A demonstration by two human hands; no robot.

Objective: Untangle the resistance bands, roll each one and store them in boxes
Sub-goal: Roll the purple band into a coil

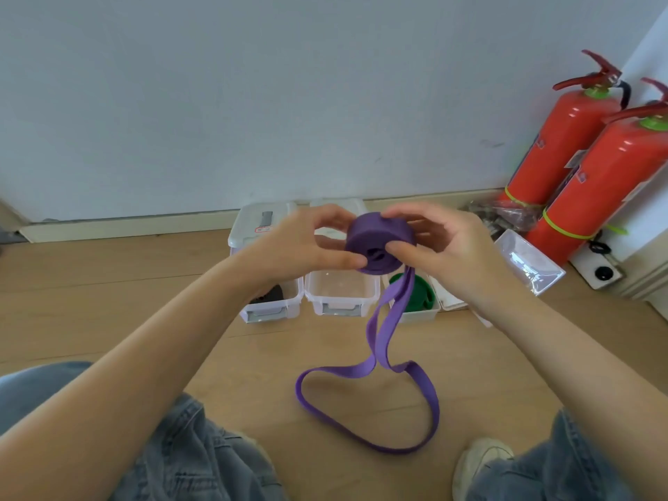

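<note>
While the person sat on the light wooden floor (108, 283) with denim-clad knees drawn up on either side, both hands held a wide purple rubber resistance band (379, 244) in the air above a row of boxes. Most of the band was wound into a thick coil, and the left hand (307, 244) pinched that coil from its left side, thumb at the near face and fingers curled behind. The right hand (441, 247) gripped it from the right, thumb pressed to the front of the roll and fingers wrapped over the top. The unrolled tail hung down from the coil and lay in a loose loop on the floor between the knees. Beneath the hands stood three small clear plastic storage boxes: the left box (274, 309) held something dark, the middle box (339, 294) looked bare inside, and the right box (419, 312) held a rolled green band (419, 294). Two red fire extinguishers (578, 168) leaned by the wall at right.
</note>
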